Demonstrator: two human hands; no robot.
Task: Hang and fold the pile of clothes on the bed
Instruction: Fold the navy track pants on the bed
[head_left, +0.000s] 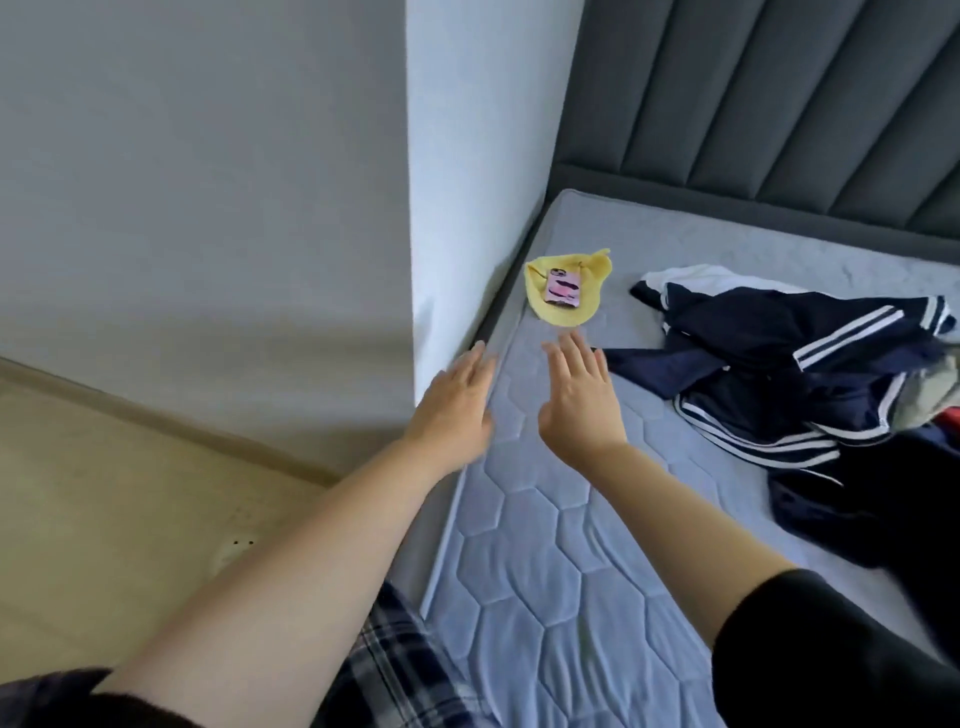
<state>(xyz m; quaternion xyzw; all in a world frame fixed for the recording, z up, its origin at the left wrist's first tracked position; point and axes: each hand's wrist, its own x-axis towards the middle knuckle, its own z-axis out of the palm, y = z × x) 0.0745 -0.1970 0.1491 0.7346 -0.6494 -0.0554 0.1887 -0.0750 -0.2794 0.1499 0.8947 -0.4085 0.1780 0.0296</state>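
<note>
**Control:** Bedroom, laundry job. Where do we stand?

**Operator:** Early, by my reading. The pile of clothes (753, 395) lies heaped on the bed (545, 545), to the right of the yellow cloth (563, 317) and apart from it, with a navy garment (769, 322) with white stripes on top. I see nothing folded and nothing hung, and no hanger is in view.

**Control:** And your hands?

**Operator:** Both empty, fingers straight and slightly spread. My left hand (457, 400) and right hand (582, 400) reach out side by side on the near side of the yellow cloth, just short of it. The left is over the mattress edge and the right is further in. I cannot tell whether either touches the mattress.

**Control:** Anything on that cloth?

**Operator:** A phone (563, 287) in a pink case rests on it. The cloth lies spread out, not folded. I can't say whether it belongs to the laundry.

**Control:** So what's left?

**Operator:** Practically everything, I'd judge: sorting the heap, folding each piece, hanging what needs hanging
</note>
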